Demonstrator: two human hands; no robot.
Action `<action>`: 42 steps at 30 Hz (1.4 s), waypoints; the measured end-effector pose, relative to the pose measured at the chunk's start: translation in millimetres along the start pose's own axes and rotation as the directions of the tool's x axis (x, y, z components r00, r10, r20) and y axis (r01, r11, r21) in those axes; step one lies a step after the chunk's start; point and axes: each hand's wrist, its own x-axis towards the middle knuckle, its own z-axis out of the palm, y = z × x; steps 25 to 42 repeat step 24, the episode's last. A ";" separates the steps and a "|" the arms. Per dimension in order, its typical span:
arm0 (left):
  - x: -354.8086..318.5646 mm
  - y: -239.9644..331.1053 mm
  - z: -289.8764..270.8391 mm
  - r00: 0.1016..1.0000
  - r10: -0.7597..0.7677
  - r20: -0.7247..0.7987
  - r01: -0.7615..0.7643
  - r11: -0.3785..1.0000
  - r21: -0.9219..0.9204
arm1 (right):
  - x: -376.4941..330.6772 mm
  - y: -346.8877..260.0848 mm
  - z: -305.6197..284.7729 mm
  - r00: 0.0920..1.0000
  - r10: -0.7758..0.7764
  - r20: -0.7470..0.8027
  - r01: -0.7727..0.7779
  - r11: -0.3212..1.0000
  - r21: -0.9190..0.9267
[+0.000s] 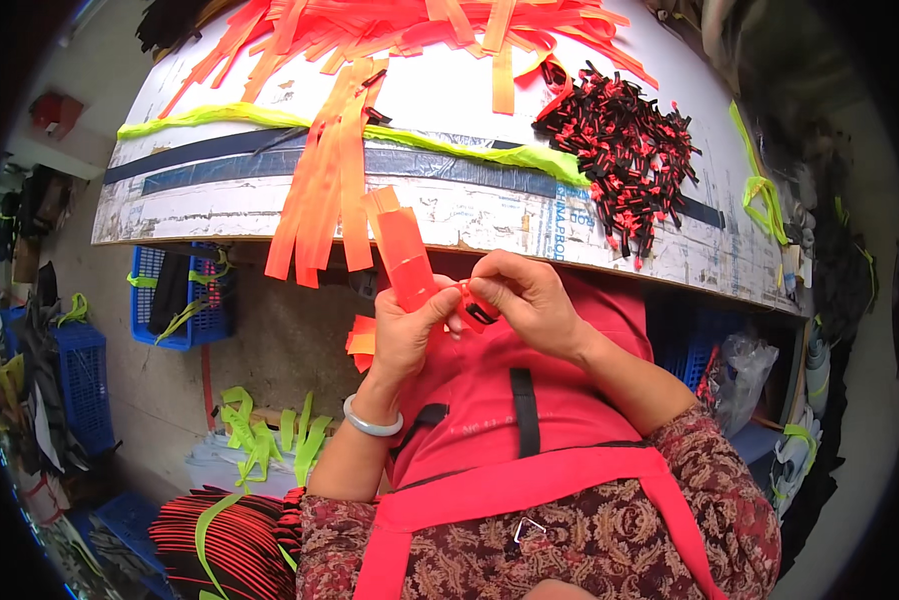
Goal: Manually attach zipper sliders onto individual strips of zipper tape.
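Note:
My left hand (407, 330), with a pale bangle at the wrist, is closed around a bundle of flat orange-red fabric strips (409, 262). The strips stick up past my thumb, and another folded orange end (362, 338) shows beside the hand. My right hand (529, 298) pinches a small red and black piece (479, 309) between thumb and fingers, right against my left fingertips. Whether this piece is joined to the strips is hidden by my fingers. Both hands are over the red apron (569, 395) on my lap, just below the table edge.
On the white table (209, 210) lie a heap of orange strips (389, 35), several hanging over its edge, and a pile of small black and red pieces (624, 150). A yellow-green band (449, 147) crosses the top. Blue crates (169, 300) and red-black stacked pieces (224, 545) are at left.

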 end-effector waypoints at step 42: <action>-1.8 8.3 -1.6 0.960 0.259 0.108 -0.278 0.925 0.260 | -5.8 6.2 8.7 0.999 -0.046 0.017 0.048 0.982 -0.181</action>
